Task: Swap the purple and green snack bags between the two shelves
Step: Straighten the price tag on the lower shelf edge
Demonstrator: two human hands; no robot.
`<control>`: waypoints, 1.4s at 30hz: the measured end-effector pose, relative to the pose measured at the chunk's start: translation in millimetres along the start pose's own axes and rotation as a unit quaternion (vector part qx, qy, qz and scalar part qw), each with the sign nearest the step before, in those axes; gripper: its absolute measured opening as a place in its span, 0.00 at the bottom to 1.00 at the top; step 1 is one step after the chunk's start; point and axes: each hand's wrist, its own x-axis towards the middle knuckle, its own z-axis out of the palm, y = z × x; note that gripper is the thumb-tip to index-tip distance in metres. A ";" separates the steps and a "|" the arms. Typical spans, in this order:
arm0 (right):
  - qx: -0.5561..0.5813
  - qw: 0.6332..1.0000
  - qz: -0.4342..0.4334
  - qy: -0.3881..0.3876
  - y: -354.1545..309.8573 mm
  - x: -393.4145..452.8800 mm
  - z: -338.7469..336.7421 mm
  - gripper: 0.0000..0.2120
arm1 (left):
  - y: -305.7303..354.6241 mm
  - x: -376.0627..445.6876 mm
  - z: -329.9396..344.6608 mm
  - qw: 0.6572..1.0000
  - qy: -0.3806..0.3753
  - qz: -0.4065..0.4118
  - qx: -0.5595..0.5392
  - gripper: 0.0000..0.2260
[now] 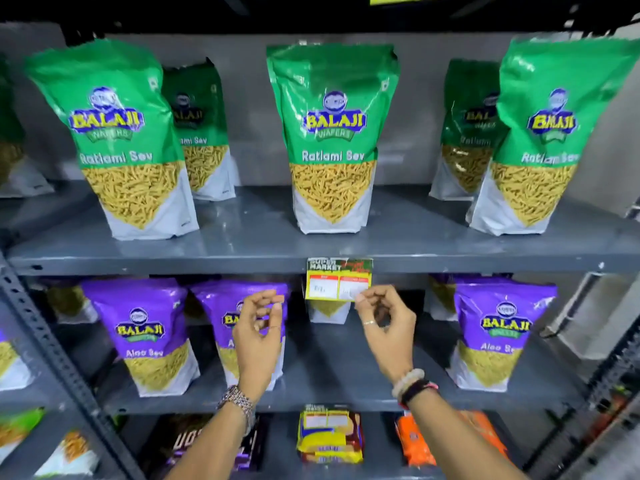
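Shiny green snack bags [332, 140] stand tall on the top shelf [263, 261], a flat grey metal board; one stands in the middle near its front edge. Shiny purple snack bags [145, 334] stand on the lower shelf [329, 393], with a bare gap in the middle. The left hand [259, 334] and the right hand [386, 323] are raised in front of that gap. Both have curled fingers, half open, and hold nothing. A paper price tag [338, 279] hangs from the top shelf's front edge, just by the right fingertips.
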 end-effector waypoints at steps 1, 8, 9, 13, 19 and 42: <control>-0.011 1.000 0.019 -0.017 11.5 -11.3 2.2 0.04 | -13.1 -4.6 -3.4 1.000 0.002 -0.021 0.004 0.14; -0.059 0.976 0.175 -0.114 81.4 -49.2 39.3 0.05 | -95.5 -9.7 -38.6 0.980 0.011 -0.183 0.073 0.07; -0.064 0.969 0.200 -0.134 90.6 -49.9 47.4 0.08 | -107.7 -9.7 -45.3 0.974 0.024 -0.204 0.095 0.08; -0.079 0.910 0.319 -0.251 127.8 -52.7 90.0 0.29 | -150.5 1.6 -76.0 0.947 0.025 -0.252 0.196 0.10; 0.009 0.878 0.364 -0.310 152.9 -59.7 144.4 0.32 | -174.8 23.4 -91.4 0.958 -0.130 -0.235 0.100 0.16; 0.051 0.913 0.385 -0.123 189.3 -41.0 38.7 0.21 | -166.2 -7.8 33.9 0.913 -0.185 -0.352 0.085 0.32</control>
